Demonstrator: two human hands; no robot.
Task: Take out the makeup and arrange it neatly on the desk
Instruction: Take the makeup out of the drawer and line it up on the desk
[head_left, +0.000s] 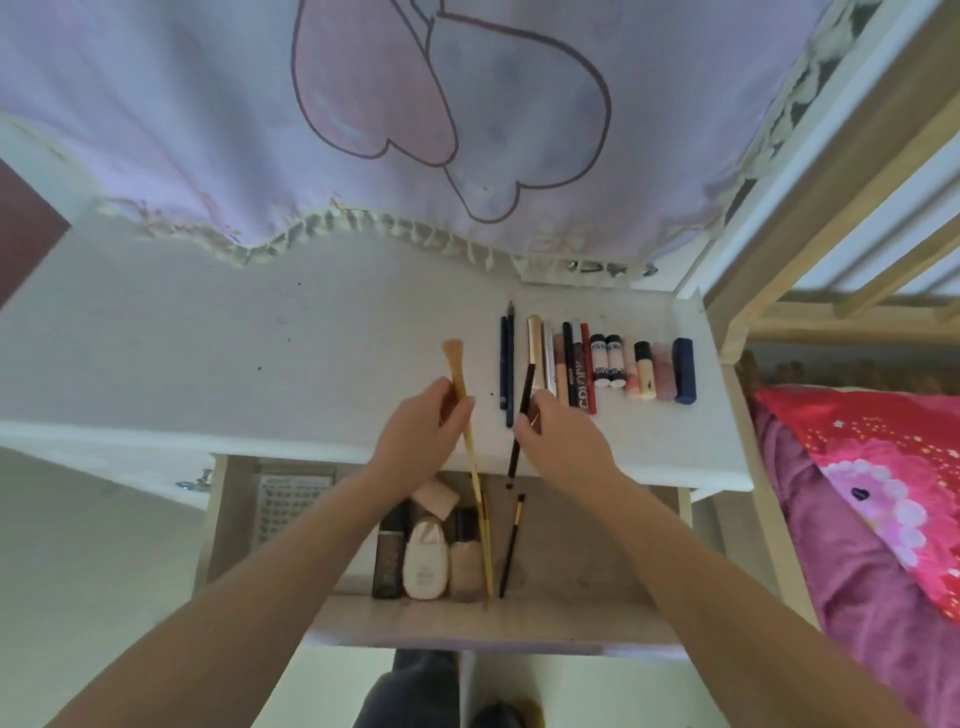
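My left hand (423, 434) grips a long gold-handled makeup brush (457, 371), its tan head pointing away over the white desk (260, 353). My right hand (563, 439) pinches a thin black brush (521, 421) that slants across the desk's front edge. To the right on the desk lies a tidy row of pencils, tubes and lipsticks (597, 366). Below, the open drawer (582, 551) holds three bottles (423, 556), a peach sponge (436, 496), a red-tipped stick and a small black-and-gold brush (511, 545).
A lilac cartoon-print curtain (415, 114) with a frilled hem hangs over the back of the desk. A wooden bed frame (810, 197) and a pink blanket (857, 519) stand at the right. A perforated grey sheet (288, 499) lies at the drawer's left.
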